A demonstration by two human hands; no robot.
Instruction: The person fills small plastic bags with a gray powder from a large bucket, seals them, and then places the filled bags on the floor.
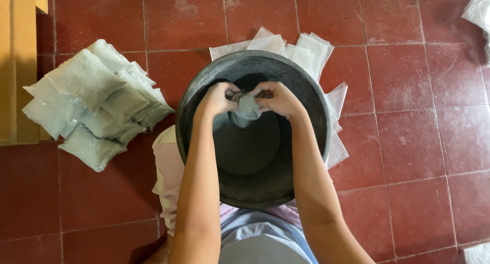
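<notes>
— Red floor tiles (408, 141) all round, dusty, and that big dark basin (191, 98) sits right between the knees.

— Where's the bag?

— Small bag (248, 105), grey powder in it, held over the basin's far half, above the hollow. Left hand (218, 98) and right hand (278, 98) meet on it from either side, so neither is nearer; it lies dead centre between them.

— Grip?

— Both closed on the bag, fingers pinched at its upper edge, knuckles up. Its bulk hangs below the fingers, so its long axis runs roughly downward, though it's too bunched to be sure.

— Arms?

— Both forearms reach straight out over the near rim, almost parallel, wrists turned inward toward each other.

— And the rest?

— Filled bags (97, 103) heaped on the floor to the left, well apart from the hands. Flat empty bags (306, 47) fan out behind the basin's far-right rim.
</notes>
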